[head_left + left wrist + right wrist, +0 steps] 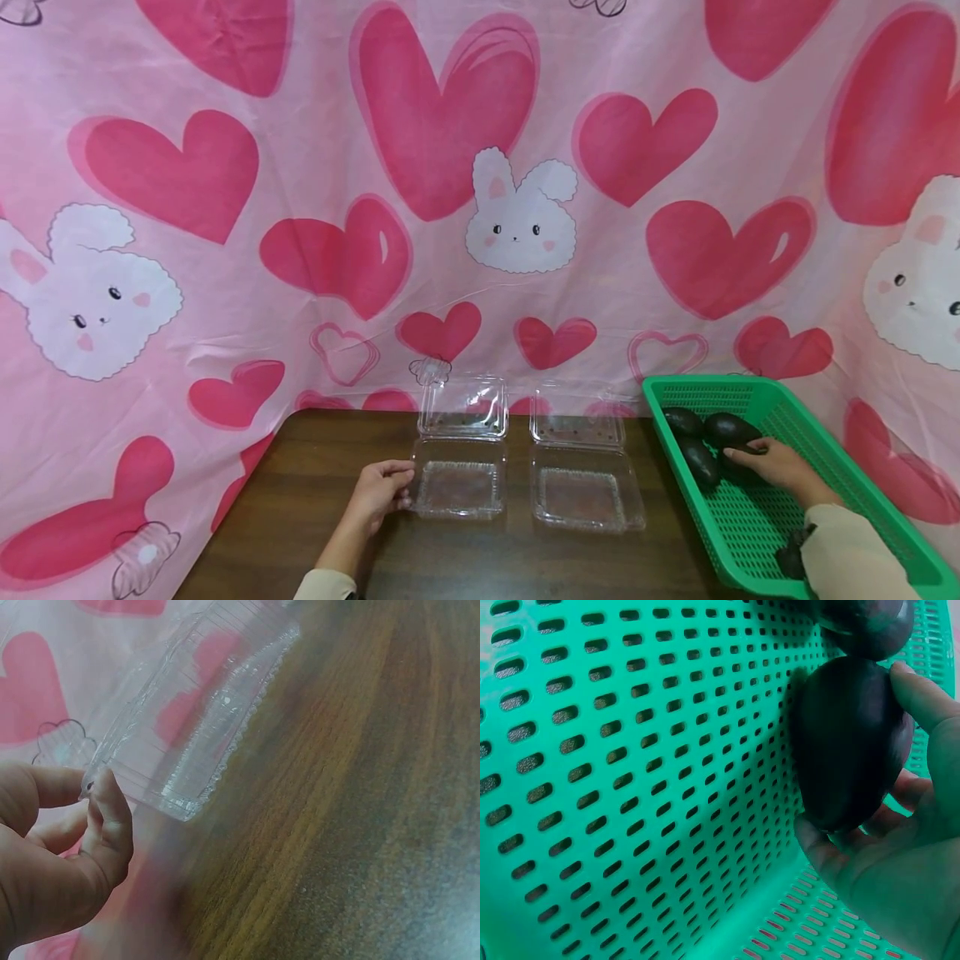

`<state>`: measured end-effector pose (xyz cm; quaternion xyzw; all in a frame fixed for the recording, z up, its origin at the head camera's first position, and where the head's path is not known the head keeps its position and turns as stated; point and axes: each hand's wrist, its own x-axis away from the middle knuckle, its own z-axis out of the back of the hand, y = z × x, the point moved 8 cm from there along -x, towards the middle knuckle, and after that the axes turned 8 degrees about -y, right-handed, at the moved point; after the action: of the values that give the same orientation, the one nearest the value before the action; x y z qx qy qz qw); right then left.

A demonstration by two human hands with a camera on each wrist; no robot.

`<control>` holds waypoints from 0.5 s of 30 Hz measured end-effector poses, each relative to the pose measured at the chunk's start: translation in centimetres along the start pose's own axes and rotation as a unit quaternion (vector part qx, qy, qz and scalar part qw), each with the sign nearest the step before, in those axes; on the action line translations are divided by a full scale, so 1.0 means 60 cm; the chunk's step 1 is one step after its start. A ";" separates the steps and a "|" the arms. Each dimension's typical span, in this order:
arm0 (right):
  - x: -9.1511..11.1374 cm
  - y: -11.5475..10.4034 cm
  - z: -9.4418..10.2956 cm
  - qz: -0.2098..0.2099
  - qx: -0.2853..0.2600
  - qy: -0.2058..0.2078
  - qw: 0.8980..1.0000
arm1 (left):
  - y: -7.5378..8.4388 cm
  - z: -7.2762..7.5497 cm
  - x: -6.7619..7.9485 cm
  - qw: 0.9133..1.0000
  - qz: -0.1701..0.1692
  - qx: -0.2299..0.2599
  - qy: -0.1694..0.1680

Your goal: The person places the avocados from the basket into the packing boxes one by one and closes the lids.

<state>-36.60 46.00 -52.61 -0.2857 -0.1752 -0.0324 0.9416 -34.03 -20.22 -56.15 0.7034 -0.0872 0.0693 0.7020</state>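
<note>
Nearest me, my right sleeve [855,550] reaches over the near part of the green basket [738,533], and my left cuff [326,585] lies low over the brown table [300,500]. My right hand [783,467] is inside the basket, thumb and fingers curved around a dark oval fruit [847,742]; I cannot tell whether it is lifted off the mesh. The basket's raised walls bound that hand on both sides, with slotted floor showing nearer me and to the right of the fruit. My left hand [382,487] pinches the left edge of a clear container [461,512] between thumb and fingers. A strip of wood separates it from a second clear container [588,527], and a wider strip lies between that one and the basket. More wood stretches to my left, up to the table's slanting edge. Farther off, three other dark fruits [699,462] sit close together toward the basket's far left. Both containers' lids [463,408] stand open, tilted back by the table's far edge, before a pink cloth [420,283] printed with hearts and white rabbit faces.
</note>
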 end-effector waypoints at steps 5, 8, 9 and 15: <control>-0.005 0.003 -0.008 -0.007 0.001 -0.021 1.000 | 0.001 0.001 0.000 1.000 0.000 0.000 0.000; -0.010 0.006 -0.015 -0.015 -0.011 -0.038 0.999 | 0.001 0.002 0.001 1.000 -0.001 0.000 -0.002; -0.011 0.007 -0.017 -0.016 -0.013 -0.042 0.999 | 0.000 0.002 0.001 1.000 -0.001 0.000 -0.003; -0.017 0.011 -0.022 -0.024 -0.017 -0.043 0.999 | -0.003 0.001 0.000 1.000 0.001 0.002 -0.004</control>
<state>-37.02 45.80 -54.35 -0.2988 -0.2219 -0.0452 0.9270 -33.99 -20.30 -56.32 0.7049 -0.0905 0.0679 0.7002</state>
